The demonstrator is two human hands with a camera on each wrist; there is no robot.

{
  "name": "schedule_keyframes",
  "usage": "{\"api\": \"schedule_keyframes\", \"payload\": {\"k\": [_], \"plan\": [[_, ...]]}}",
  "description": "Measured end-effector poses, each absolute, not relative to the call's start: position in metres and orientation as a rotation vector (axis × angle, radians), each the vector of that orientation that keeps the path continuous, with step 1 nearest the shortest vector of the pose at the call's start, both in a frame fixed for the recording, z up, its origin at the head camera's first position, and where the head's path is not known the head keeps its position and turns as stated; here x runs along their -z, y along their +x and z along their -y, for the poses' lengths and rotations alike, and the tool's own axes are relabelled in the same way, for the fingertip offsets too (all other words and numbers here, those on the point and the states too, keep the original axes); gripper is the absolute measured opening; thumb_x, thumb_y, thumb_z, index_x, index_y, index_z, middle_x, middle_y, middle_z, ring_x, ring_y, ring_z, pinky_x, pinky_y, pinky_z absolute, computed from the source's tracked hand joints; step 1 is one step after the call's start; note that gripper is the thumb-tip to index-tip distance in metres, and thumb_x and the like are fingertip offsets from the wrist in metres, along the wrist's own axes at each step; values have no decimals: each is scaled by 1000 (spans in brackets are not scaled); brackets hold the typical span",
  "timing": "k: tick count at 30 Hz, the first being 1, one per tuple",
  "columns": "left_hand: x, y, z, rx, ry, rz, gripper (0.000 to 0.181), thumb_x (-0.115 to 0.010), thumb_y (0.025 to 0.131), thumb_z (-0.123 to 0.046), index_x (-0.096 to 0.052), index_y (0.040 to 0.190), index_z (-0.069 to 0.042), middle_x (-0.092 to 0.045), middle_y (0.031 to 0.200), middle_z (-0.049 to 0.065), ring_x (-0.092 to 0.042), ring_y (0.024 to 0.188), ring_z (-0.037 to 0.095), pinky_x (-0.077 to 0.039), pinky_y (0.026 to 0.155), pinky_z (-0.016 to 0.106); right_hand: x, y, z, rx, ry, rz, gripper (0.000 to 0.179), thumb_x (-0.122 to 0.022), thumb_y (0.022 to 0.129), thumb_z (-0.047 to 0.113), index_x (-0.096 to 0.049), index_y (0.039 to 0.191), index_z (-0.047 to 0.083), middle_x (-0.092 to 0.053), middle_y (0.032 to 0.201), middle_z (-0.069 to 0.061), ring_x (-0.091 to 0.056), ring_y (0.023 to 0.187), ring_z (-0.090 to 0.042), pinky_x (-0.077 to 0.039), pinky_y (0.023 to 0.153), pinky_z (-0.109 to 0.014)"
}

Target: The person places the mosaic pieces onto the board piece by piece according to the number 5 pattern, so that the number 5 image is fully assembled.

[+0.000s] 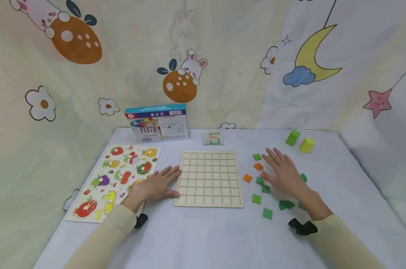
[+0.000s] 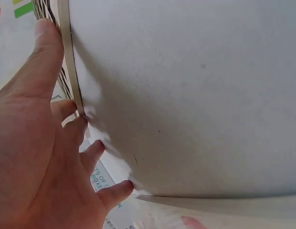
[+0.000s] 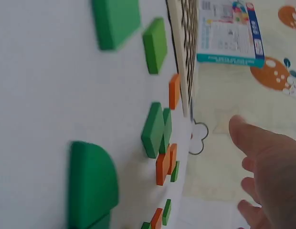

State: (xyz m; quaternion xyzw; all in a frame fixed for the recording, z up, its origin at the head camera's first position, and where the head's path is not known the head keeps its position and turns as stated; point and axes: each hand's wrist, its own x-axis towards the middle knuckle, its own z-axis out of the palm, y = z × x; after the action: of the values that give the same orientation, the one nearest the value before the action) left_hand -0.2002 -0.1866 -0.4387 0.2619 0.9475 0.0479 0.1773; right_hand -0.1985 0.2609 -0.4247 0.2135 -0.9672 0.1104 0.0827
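A pale wooden grid board (image 1: pixel 209 179) lies flat on the white table, its square cells bare. My left hand (image 1: pixel 159 183) rests at the board's left edge, thumb and fingertips against the rim, as the left wrist view also shows along the board's side (image 2: pixel 73 71). Over on the right, my right hand (image 1: pixel 285 173) hovers above scattered small pieces, fingers spread and holding nothing. Near it lie green square tiles (image 1: pixel 256 198), orange square tiles (image 1: pixel 247 178) and dark green rounded pieces (image 1: pixel 286 204). The right hand hides part of this group.
A fruit sticker board (image 1: pixel 105 183) lies to the left, partly under the left forearm. At the back stand a blue-and-white box (image 1: pixel 159 125), a small patterned card (image 1: pixel 213 137), a green block (image 1: pixel 292 138) and a yellow-green block (image 1: pixel 307 145). Printed cloth (image 1: pixel 230 74) hangs behind.
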Motion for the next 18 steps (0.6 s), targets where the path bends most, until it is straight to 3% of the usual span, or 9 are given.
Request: {"api": "schedule_keyframes", "payload": {"k": [6, 9, 13, 16, 18], "plan": [[437, -203, 184, -167, 729, -2668, 90, -52, 89, -63, -16, 157, -17, -6, 165, 2, -10, 152, 32, -19, 117, 63, 419, -241, -263, -568, 597, 3060, 54, -60, 95, 16, -42, 144, 0, -36, 152, -23, -34, 138, -46, -32, 110, -61], [438, -203, 182, -177, 716, -2661, 90, -53, 88, -63, -16, 157, -18, -5, 165, 1, -9, 152, 32, -19, 117, 63, 423, -259, -263, -678, 509, 3187, 50, -57, 97, 13, -44, 145, 7, -41, 150, -20, -58, 109, -44, -52, 89, -55], [441, -201, 181, -160, 702, -2663, 90, -52, 87, -64, -16, 157, -20, -5, 165, -1, -9, 152, 31, -19, 118, 61, 433, -275, -263, -655, 481, 3265, 43, -57, 95, 9, -54, 138, 11, -52, 142, -19, -59, 88, -33, -55, 75, -46], [442, -201, 182, -148, 701, -2674, 91, -52, 87, -65, -16, 157, -20, -6, 165, -1, -10, 152, 31, -20, 117, 61, 440, -282, -262, -598, 516, 3234, 38, -60, 93, 8, -60, 131, 8, -57, 136, -20, -55, 115, -33, -48, 97, -52], [441, -201, 184, -139, 699, -2681, 91, -52, 87, -65, -16, 157, -20, -5, 165, -1, -10, 152, 31, -20, 117, 61, 442, -285, -260, -598, 522, 3208, 37, -61, 92, 6, -61, 129, 6, -58, 134, -20, -53, 121, -37, -44, 103, -56]]}}
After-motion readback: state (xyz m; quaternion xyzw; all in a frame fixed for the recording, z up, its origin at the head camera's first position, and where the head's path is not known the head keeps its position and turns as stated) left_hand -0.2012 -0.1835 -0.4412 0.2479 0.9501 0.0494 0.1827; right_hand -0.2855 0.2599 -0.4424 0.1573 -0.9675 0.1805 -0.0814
